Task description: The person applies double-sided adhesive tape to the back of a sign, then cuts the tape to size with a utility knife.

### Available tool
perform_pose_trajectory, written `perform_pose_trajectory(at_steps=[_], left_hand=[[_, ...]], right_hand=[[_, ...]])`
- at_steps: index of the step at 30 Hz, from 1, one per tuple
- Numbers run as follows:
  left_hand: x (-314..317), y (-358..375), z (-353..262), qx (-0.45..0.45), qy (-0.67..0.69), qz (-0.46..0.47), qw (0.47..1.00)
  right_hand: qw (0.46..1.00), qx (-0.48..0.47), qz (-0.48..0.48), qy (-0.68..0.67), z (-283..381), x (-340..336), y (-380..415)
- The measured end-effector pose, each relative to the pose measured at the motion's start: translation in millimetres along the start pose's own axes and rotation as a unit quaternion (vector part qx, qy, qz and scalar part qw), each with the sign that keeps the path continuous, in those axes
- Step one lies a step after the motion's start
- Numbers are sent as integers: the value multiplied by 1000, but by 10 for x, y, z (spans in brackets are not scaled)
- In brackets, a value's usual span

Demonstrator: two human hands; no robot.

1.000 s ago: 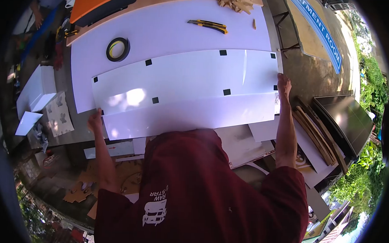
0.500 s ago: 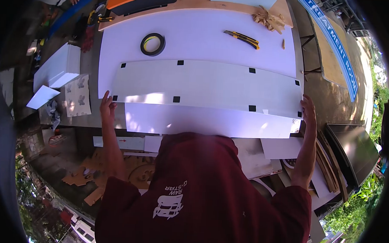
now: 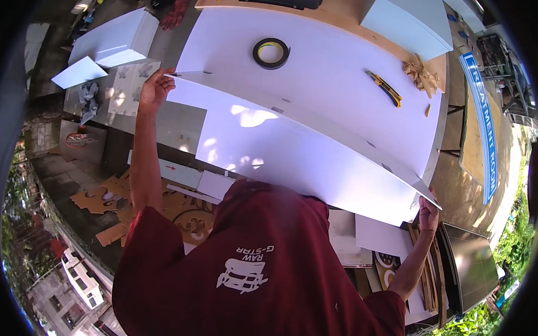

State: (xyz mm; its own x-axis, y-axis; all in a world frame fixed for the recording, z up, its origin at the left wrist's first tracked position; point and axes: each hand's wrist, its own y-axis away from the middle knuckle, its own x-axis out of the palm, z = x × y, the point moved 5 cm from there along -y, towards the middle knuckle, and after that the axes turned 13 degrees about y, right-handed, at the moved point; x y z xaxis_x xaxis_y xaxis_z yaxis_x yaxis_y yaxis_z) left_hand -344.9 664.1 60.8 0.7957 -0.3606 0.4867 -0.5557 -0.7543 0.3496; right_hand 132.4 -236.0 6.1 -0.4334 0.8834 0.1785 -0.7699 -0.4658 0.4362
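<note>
A long white panel [image 3: 329, 130] with black square patches is held above the table, tilted so that I see it nearly edge-on. My left hand [image 3: 157, 90] pinches its left end between thumb and fingers. At the lower right, my right hand [image 3: 428, 215] grips the other end, its fingers partly hidden by the panel. Beneath lies a large white sheet [image 3: 240, 137] on the table. On that sheet, beyond the panel, are a roll of black tape [image 3: 270, 54] and a yellow-and-black utility knife [image 3: 384, 88].
Crumpled brown paper [image 3: 421, 75] and a pale blue box-like block [image 3: 407, 26] are at the back right. White boards [image 3: 113, 38] are stacked at left. Cut brown sheets [image 3: 108, 195] lie below left. A blue "TREATMENT ROOM" sign [image 3: 481, 125] stands at right.
The panel has tipped from face-up to nearly edge-on and slants more, its right end nearer my body. Both hands have closed on its ends. The camera view has turned.
</note>
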Motion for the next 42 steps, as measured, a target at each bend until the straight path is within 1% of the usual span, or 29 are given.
perform_pose_trajectory(at_steps=[1,4,5,7,9,11,12,13,15,18,19,20,21,24,25,26,27,28,29,30,32,33,34,36,37,39,40,41,42], left_hand=[[84,-45,-20,-35,14,51,998],[295,-307,-35,-17,9,103,994],[336,-403,-15,-3,-23,112,994],[361,-638,26,28,-89,129,987],[385,-808,39,54,-191,60,978],[557,-821,8,78,-325,-19,942],[571,-873,-6,107,-335,-25,936],[570,-932,21,135,-344,-31,928],[649,-969,62,207,-381,-55,900],[659,-889,151,132,-246,-78,957],[588,-936,174,168,-273,-90,943],[480,-981,207,161,-292,-87,939],[406,-974,218,154,-311,-84,934],[203,-815,291,137,-360,-72,920],[76,-835,337,150,-371,-55,915],[-36,-807,368,155,-404,-72,899],[-176,-816,446,164,-432,-83,883],[-477,-946,567,172,-438,-86,878],[-492,-850,579,162,-490,-109,850],[-572,-808,624,126,-490,-118,854],[-724,-775,678,81,-455,-91,882],[-688,-722,648,55,-464,-94,879],[-570,-700,572,53,-440,-73,893],[-319,-665,417,44,-395,-33,917],[-118,-724,301,59,-393,23,917],[722,-720,-37,55,-400,53,914],[864,-1039,-75,56,-386,95,916],[1197,-1220,-184,61,-385,119,913],[1814,-1099,-395,80,-435,86,893]], right_hand=[[999,-34,11,11,27,44,-64],[992,-41,-81,91,112,-6,-307],[988,-49,-75,128,154,-26,-413],[967,-39,-142,208,163,-162,-657],[941,-33,-189,277,217,-178,-807],[925,-45,-249,283,286,-22,-877],[916,-52,-278,284,335,43,-926],[920,-23,-261,291,323,5,-997],[941,-68,-231,236,329,55,-1079],[949,-114,-219,195,493,339,-984],[946,-123,-225,199,568,429,-924],[943,-132,-230,203,629,543,-874],[942,-137,-197,234,565,278,-973],[943,-124,-179,253,593,364,-824],[940,-105,-194,261,644,568,-692],[938,-76,-215,263,465,360,-716],[928,-74,-227,285,499,615,-548],[924,-46,-205,320,372,462,-520],[922,-22,-227,312,279,497,-446],[911,-20,-254,323,130,435,-424],[899,14,-282,336,11,525,-229],[908,36,-267,322,-44,515,-131],[916,59,-249,307,-104,534,-50],[918,64,-279,275,-125,573,212],[918,68,-292,259,-134,608,333],[935,35,-308,172,-188,613,531],[941,17,-313,129,-225,580,612],[954,19,-278,111,-313,418,704],[952,16,-298,66,-369,410,794]])
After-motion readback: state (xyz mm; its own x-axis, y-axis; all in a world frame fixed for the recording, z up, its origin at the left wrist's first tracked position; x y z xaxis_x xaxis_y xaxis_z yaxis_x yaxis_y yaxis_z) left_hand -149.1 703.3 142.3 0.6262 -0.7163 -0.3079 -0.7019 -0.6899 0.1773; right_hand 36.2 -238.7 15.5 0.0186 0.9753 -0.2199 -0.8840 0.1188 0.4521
